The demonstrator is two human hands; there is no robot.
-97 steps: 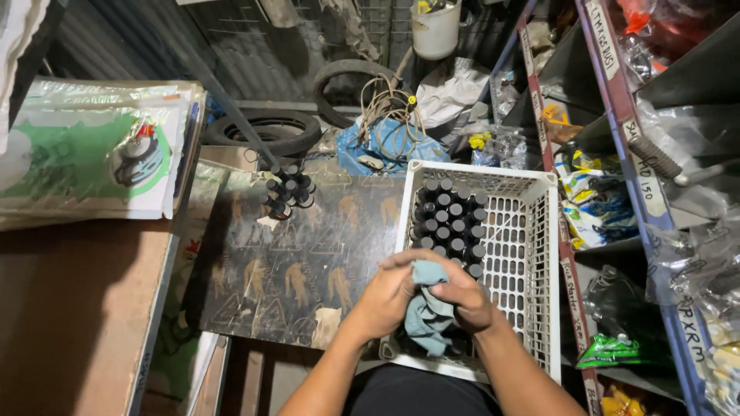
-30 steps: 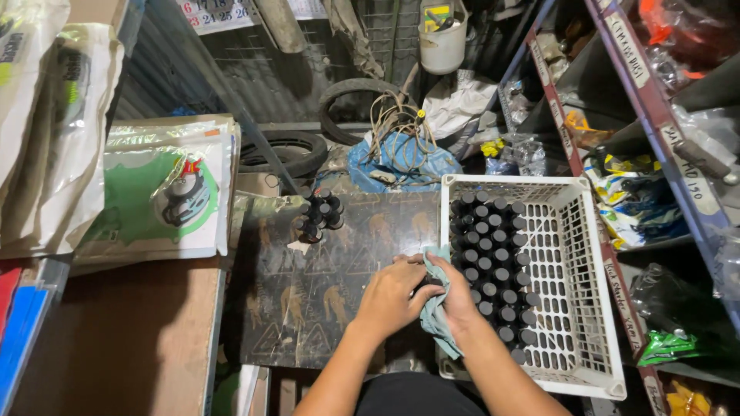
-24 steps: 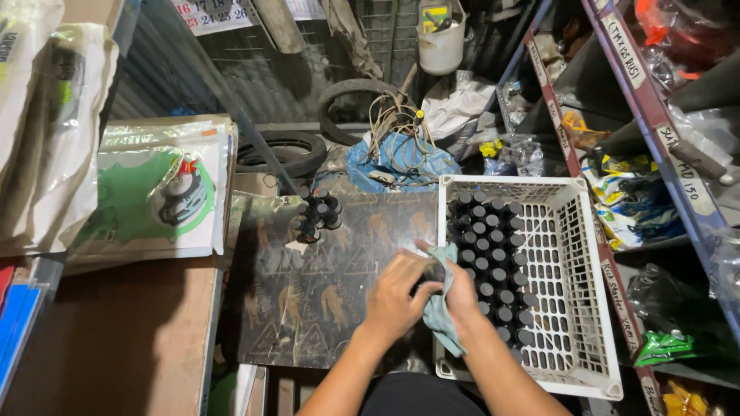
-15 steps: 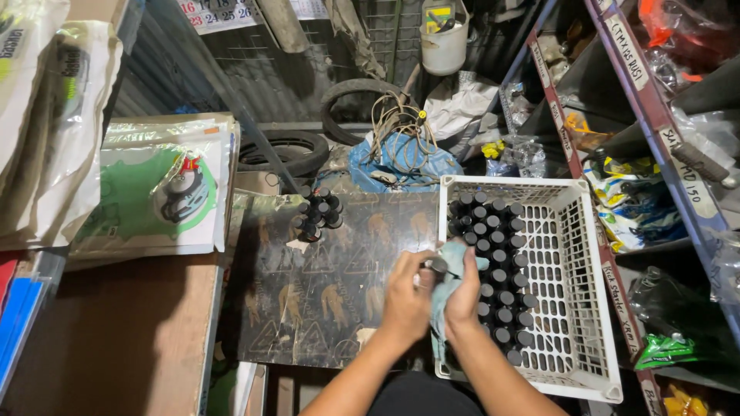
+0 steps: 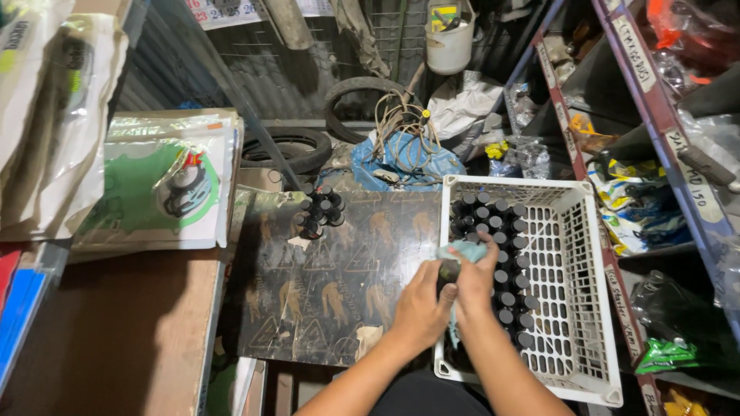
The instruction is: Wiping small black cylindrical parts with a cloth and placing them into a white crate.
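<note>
In the head view, just right of the frame's centre, the left hand [image 5: 420, 304] closes around a small dark bottle [image 5: 448, 270], of which only a short black stretch shows between the fingers, while the right hand [image 5: 475, 276] presses a pale blue cloth [image 5: 467, 250] over its top. Both hands meet at the left wall of the white crate [image 5: 574, 308], which is packed with rows of black-capped bottles [image 5: 505, 254]. A small cluster [image 5: 317, 212] of the same bottles stands on the dark patterned board [image 5: 331, 293] up and to the left.
</note>
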